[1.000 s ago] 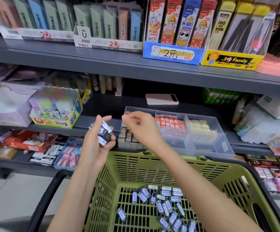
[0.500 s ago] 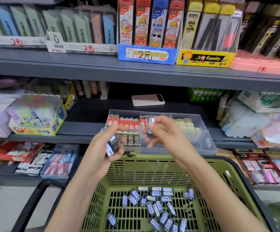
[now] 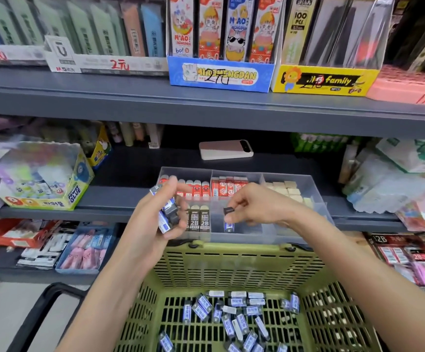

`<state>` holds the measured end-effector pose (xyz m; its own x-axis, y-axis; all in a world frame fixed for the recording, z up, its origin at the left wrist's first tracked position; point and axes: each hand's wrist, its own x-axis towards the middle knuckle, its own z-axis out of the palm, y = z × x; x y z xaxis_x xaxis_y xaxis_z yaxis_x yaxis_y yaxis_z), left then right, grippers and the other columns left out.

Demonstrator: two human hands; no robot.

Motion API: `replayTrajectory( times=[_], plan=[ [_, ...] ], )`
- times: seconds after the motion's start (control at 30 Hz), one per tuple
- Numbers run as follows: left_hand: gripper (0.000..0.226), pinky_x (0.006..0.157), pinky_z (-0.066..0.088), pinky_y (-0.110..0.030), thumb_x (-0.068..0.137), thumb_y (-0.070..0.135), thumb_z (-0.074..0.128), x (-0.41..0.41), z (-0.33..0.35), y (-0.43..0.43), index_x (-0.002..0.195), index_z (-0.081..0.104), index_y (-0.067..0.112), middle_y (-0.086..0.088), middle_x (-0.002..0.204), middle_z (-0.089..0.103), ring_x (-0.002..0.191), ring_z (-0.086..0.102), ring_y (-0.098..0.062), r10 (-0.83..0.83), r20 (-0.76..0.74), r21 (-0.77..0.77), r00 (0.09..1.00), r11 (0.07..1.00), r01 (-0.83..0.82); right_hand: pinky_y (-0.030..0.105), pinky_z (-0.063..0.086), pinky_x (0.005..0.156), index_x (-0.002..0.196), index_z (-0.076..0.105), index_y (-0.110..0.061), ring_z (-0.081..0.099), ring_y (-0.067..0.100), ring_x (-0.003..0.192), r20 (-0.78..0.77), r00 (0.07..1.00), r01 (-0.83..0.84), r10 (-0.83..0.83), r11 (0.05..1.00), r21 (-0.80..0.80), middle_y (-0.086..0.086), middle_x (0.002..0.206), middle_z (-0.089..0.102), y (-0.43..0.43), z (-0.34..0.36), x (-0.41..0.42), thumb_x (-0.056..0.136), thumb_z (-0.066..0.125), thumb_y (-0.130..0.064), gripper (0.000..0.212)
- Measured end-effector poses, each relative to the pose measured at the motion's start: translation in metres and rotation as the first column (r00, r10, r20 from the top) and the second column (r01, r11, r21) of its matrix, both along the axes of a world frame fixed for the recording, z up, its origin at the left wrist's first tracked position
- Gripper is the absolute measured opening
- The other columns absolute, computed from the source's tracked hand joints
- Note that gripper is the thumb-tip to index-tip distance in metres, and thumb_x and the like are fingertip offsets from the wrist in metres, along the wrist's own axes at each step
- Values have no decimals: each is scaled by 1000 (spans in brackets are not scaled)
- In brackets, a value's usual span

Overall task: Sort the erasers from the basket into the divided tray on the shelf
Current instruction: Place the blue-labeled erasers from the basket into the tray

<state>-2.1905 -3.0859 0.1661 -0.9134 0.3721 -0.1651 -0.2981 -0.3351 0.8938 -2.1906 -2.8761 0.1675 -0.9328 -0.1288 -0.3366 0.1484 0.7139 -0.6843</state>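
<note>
A clear divided tray (image 3: 315,196) sits on the middle shelf, with red erasers at the back, beige ones at the right and dark 2B erasers (image 3: 199,221) at the front left. My left hand (image 3: 155,214) grips a bunch of blue-and-black erasers (image 3: 167,212) in front of the tray's left side. My right hand (image 3: 254,207) pinches one dark eraser (image 3: 229,210) over the tray's front middle compartment, where a blue-labelled eraser (image 3: 228,226) stands. Below, a green basket (image 3: 234,265) holds several more blue-labelled erasers (image 3: 231,318).
A pink-and-white phone (image 3: 225,149) lies on the shelf behind the tray. A glue display box (image 3: 46,181) stands to the left and plastic-wrapped packs (image 3: 389,184) to the right. Stationery boxes line the upper shelf, and trays of erasers fill the lower one.
My right hand has moved down over the tray's front middle compartment with a dark eraser. My left hand has stayed beside the tray with its bunch. The view has shifted a little.
</note>
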Motion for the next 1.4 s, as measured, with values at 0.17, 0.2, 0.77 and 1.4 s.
replayTrajectory(
  times=[0.17, 0.2, 0.77, 1.4],
  plan=[
    [35, 34, 27, -15, 76, 48, 61, -9, 3, 10, 86, 70, 16, -1, 68, 51, 50, 47, -11, -28, -28, -31, 999, 999, 27, 31, 47, 68, 81, 55, -18, 69, 23, 76, 41, 993, -110, 109, 994, 6, 0, 70, 49, -5, -8, -3, 96, 49, -18, 16],
    [34, 34, 27, -14, 77, 48, 61, -9, 2, 10, 86, 70, 16, -1, 68, 51, 50, 47, -11, -35, -30, -35, 999, 999, 34, 30, 52, 69, 82, 51, -23, 68, 22, 73, 54, 993, -107, 110, 993, -53, -2, 69, 48, -4, -11, -3, 97, 49, -15, 16],
    [35, 34, 32, -15, 68, 49, 64, 3, -13, 1, 82, 71, 18, 0, 69, 54, 51, 49, -9, -68, 3, -23, 998, 997, 69, 13, 52, 56, 90, 70, 1, 60, 3, 57, 121, 989, 95, -83, 991, -92, 0, 70, 66, -7, -37, -8, 90, 56, -1, 14],
    [35, 35, 33, -15, 71, 48, 63, 8, -19, 0, 86, 71, 17, 0, 71, 55, 49, 49, -11, -50, -23, 9, 998, 999, 50, 17, 51, 65, 93, 69, -6, 59, 9, 72, 333, 940, 85, -72, 996, -25, 0, 80, 66, -9, -20, -8, 96, 50, -26, 28]
  ],
)
